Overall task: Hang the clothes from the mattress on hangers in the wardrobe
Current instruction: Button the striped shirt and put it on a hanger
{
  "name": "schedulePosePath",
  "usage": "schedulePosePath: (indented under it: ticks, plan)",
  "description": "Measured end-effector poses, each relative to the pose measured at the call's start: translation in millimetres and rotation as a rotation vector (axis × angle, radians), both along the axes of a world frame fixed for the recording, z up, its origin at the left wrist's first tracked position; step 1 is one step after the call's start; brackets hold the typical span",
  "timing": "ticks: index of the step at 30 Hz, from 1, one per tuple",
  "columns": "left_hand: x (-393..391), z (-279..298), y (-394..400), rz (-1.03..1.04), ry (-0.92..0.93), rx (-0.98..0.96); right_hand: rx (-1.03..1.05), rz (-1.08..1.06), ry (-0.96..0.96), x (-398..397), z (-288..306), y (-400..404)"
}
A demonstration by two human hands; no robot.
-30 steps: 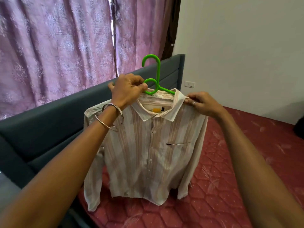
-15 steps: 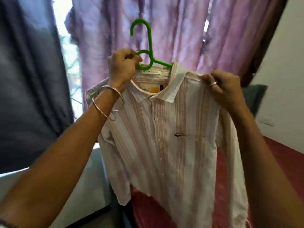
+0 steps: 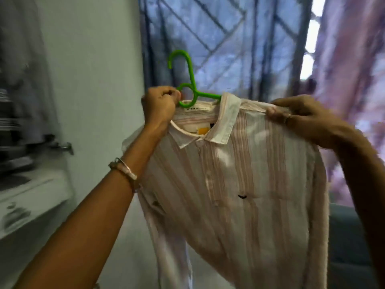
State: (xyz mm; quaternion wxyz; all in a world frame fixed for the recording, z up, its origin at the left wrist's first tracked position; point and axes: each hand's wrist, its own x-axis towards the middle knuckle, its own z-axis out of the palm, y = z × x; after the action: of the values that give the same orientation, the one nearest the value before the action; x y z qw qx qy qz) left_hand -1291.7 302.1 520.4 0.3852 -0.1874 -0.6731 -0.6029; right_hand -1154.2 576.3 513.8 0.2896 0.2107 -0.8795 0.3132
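A pale striped shirt point(image 3: 239, 184) hangs on a green plastic hanger point(image 3: 187, 84), held up in front of me. My left hand point(image 3: 160, 105) grips the hanger at the loop below its hook, by the shirt's collar. My right hand point(image 3: 302, 119) pinches the shirt's right shoulder. The hanger's hook points up and left. The shirt's front faces me, buttons shut, sleeves dangling. Most of the hanger's arms are hidden inside the shirt.
A pale wardrobe door point(image 3: 89, 80) with a metal handle point(image 3: 64, 147) stands at the left, with blurred dark things point(image 3: 12, 132) on a shelf beside it. Behind the shirt is a barred window point(image 3: 218, 38) and a pink curtain point(image 3: 350, 59).
The view has swung left, away from the mattress, toward the window and the wardrobe. Both hands keep their hold on hanger and shirt.
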Motion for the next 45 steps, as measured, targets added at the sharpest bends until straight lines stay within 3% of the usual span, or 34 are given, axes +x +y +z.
schedulePosePath:
  ticks: [9, 16, 22, 28, 30, 34, 40, 45]
  plan:
    - [-46, 59, -191, 0.343, 0.065, -0.028, -0.095, 0.304, 0.176, -160, 26, -170]
    - [-46, 124, -319, 0.714, 0.186, -0.174, -0.230, 0.561, 0.325, -248, 99, -310]
    - [-40, 188, -394, 1.025, 0.179, -0.403, -0.386, 0.766, 0.197, -288, 185, -400]
    - [-41, 209, -464, 1.612, 0.114, -0.618, -0.432, 0.682, 0.234, -329, 249, -458]
    - [-44, 214, -485, 1.684, 0.063, -0.652, -0.477, 0.667, 0.254, -342, 268, -471]
    - [-66, 245, -523, 1.783, 0.129, -0.703, -0.557, 0.595, 0.425, -362, 314, -504]
    - [-90, 300, -567, 1.888, 0.230, -0.797, -0.399, 0.331, 0.711, -368, 368, -560]
    - [-102, 335, -601, 1.920, 0.059, -0.903, -0.307, 0.243, 0.860, -367, 390, -643]
